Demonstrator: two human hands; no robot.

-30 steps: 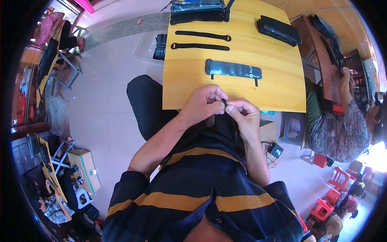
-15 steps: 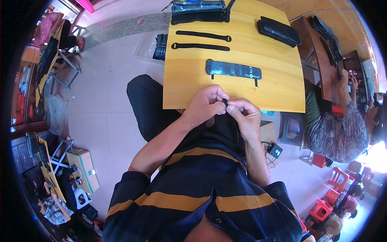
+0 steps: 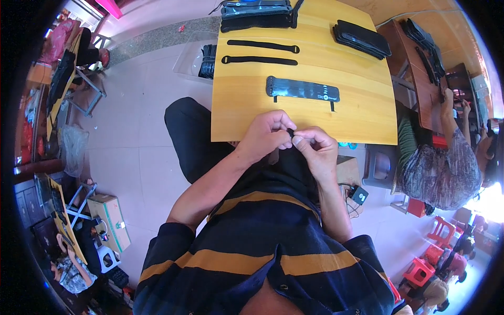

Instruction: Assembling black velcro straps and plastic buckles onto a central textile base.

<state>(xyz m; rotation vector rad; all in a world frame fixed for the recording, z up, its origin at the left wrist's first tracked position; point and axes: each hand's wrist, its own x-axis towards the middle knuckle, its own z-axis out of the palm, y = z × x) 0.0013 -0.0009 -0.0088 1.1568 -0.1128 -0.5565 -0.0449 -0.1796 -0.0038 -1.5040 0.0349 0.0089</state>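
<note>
Both of my hands meet just past the near edge of the yellow wooden table. My left hand pinches a small black strap between thumb and fingers. From the other side my right hand grips the same strap with its thumb and forefinger; most of it is hidden by the fingers. Ahead of them lies a flat, shiny dark-grey sleeve, with two short black tabs sticking out of its near side. Farther back, two black straps with end loops rest side by side.
A stack of black sleeves sits at the table's far right, and another pile at the far left. Left of the table stands a clear plastic bin holding black pieces. A co-worker sits at a brown table on the right.
Both hands stay together with the strap between them; their fingers have shifted only slightly. The table appears moved a little to the left in the view.
</note>
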